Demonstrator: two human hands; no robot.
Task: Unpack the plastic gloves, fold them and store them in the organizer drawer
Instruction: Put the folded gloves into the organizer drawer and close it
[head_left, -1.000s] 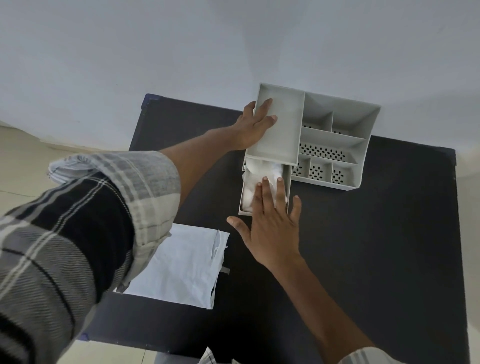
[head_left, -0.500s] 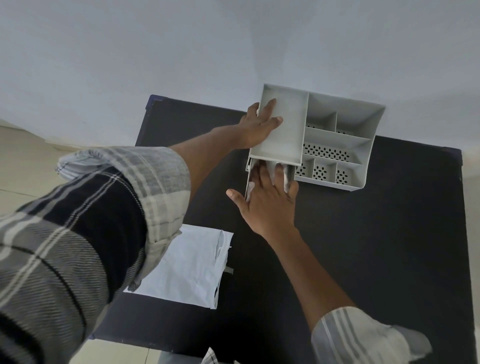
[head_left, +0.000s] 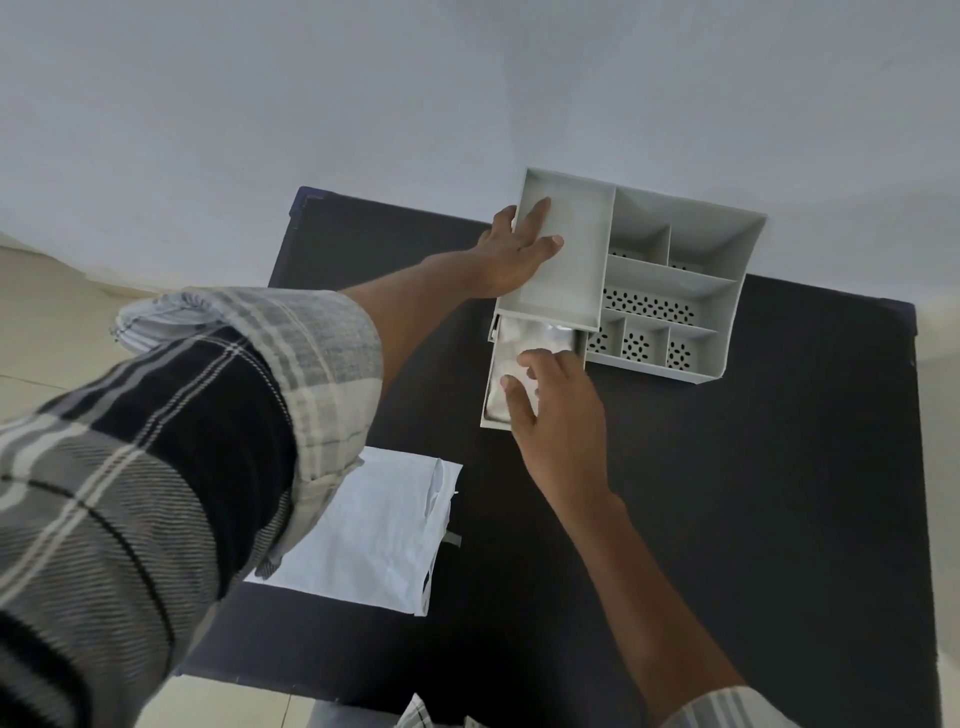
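A grey plastic organizer (head_left: 670, 291) stands at the far edge of the black table (head_left: 753, 493). Its drawer (head_left: 491, 395) is pulled out toward me from under the left compartment. Folded translucent plastic gloves (head_left: 535, 338) lie inside the drawer. My left hand (head_left: 511, 254) grips the organizer's left wall, with the fingers draped over the rim into the empty top compartment. My right hand (head_left: 561, 421) hovers over the drawer's near end, fingers spread, with the fingertips resting on the gloves. It covers the drawer's front right corner.
A flat white packaging bag (head_left: 374, 530) lies on the table's near left, partly under my left sleeve. The organizer's right side has several small perforated compartments. A pale wall rises just behind the table, and tiled floor shows at the left.
My right hand had pushed its fingers deep into the drawer under the organizer. It has now drawn back toward me, uncovering the gloves. My left hand stays on the organizer.
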